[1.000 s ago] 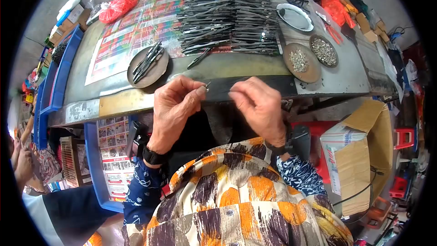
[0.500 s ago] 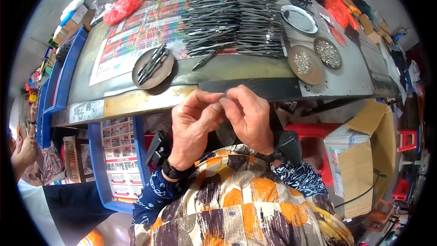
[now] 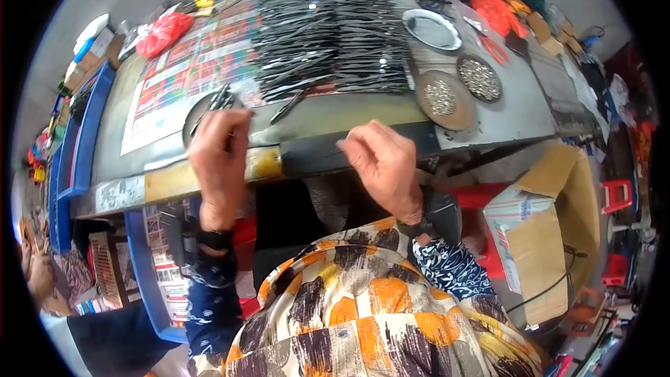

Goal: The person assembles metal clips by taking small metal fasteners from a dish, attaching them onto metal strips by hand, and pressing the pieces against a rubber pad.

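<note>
My left hand [image 3: 220, 160] is at the near rim of the round dish [image 3: 192, 120] that holds thin black pieces [image 3: 222, 98]; its fingers are bent down and blurred, and what they hold is hidden. Above the table's dark front edge, my right hand [image 3: 382, 164] has thumb and fingertips pressed together; anything between them is too small to name. Long rows of black strips [image 3: 300, 42] lie at the middle back. One dark piece [image 3: 287, 106] rests apart in front of them. Two dishes of small metal parts [image 3: 440, 98] [image 3: 479, 78] sit to the right.
A white-rimmed oval dish [image 3: 432, 29], red-handled pliers [image 3: 494, 49] and a red bag [image 3: 165, 33] lie on the table. Blue trays [image 3: 87, 132] stand left. An open carton [image 3: 541, 237] is at the lower right. Another person's hand [image 3: 42, 276] shows at far left.
My hands met at the fingertips half a second ago and are now apart. My left hand has moved left and forward to the dish of black pieces. The whole view has shifted slightly.
</note>
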Motion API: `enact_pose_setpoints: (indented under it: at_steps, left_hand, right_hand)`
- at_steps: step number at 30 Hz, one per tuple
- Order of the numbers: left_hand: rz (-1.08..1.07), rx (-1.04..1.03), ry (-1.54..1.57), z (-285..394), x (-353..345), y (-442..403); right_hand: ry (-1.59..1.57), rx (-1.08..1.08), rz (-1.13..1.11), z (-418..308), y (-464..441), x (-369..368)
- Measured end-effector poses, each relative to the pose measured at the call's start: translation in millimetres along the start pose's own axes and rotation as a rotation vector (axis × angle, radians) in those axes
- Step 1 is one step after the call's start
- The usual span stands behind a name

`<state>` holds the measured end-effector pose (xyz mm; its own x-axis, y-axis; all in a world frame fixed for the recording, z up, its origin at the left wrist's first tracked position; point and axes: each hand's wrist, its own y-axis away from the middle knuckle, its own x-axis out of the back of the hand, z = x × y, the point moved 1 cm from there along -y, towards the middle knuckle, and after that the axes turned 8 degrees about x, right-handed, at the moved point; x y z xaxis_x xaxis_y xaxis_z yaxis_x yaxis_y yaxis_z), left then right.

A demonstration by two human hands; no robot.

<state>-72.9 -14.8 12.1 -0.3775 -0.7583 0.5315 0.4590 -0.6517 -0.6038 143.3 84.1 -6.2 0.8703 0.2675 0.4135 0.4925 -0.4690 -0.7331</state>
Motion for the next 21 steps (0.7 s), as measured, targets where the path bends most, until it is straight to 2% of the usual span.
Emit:
enact_pose_setpoints:
  at_steps: [3, 9, 17, 21]
  left_hand:
    - [0.011, 0.060, -0.141, -30, 4, -18]
    - [-0.010, -0.003, -0.395, -51, 1, -27]
    - [-0.050, 0.046, -0.656, -62, -8, -34]
    - [0.025, -0.029, -0.568, -39, -17, -31]
  right_hand:
    - [0.141, -0.070, 0.080, 18, 2, 24]
    - [0.441, -0.193, 0.060, 48, 14, 84]
    - [0.628, -0.104, -0.049, 51, 28, 110]
    - [0.597, -0.085, -0.054, 52, 29, 109]
